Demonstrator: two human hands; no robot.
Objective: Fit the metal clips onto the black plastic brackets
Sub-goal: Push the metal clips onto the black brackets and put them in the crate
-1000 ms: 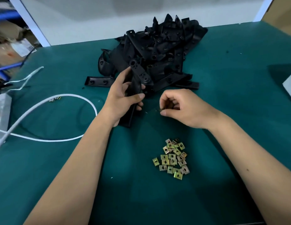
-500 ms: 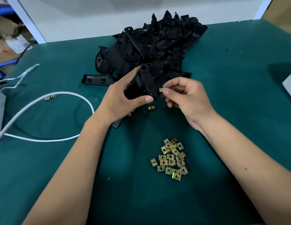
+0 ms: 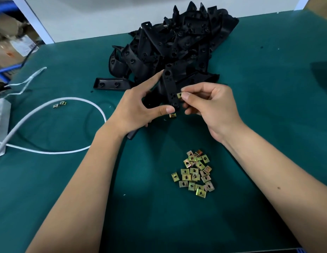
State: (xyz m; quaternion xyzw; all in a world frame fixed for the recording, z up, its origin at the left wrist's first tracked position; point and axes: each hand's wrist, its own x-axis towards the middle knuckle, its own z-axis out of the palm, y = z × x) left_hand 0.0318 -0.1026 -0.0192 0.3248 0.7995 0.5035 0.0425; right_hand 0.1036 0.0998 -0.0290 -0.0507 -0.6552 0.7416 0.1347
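Hiding much of the black bracket (image 3: 171, 92) we hold, our left hand (image 3: 135, 108) grips it between forefinger and thumb; its lower end pokes out beneath the wrist. Our right hand (image 3: 212, 105) pinches 1 metal clip (image 3: 179, 95) against the bracket's right edge, thumb on top. 1 loose clip (image 3: 172, 115) lies on the green tabletop (image 3: 268, 106) just below, 2 more (image 3: 59, 104) sit by the white cable (image 3: 49, 105), and a heap of clips (image 3: 195, 174), too overlapped to count, lies nearer us. Behind, the bracket pile (image 3: 177, 46) is too tangled to number.
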